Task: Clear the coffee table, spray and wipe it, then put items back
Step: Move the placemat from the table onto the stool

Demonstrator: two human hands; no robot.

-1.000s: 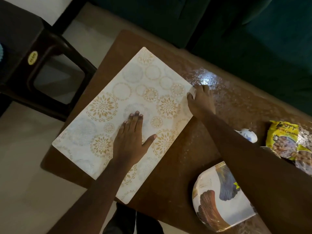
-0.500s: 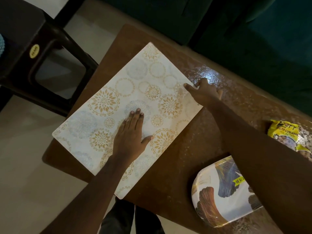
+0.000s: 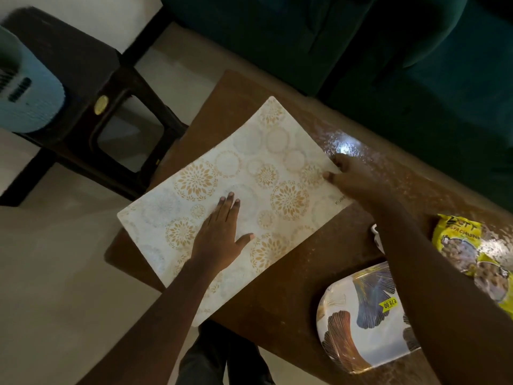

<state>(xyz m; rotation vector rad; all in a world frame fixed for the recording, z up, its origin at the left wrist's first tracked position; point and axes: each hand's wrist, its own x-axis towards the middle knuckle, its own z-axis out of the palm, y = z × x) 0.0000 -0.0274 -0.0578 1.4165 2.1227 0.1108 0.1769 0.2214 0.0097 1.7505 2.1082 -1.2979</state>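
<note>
We square the patterned mat on the left end of the wiped-looking surface, left hand spread flat, right hand pinching its far-right corner; plates and snack packet seem already returned.

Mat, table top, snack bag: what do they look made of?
Mat: probably thin vinyl or plastic, matte, printed pattern; lies flat with a thin edge. Table top: wood or laminate, can't tell which; glossy, shows a bright glare spot. Snack bag: shiny plastic film, crinkled highlights.
</note>
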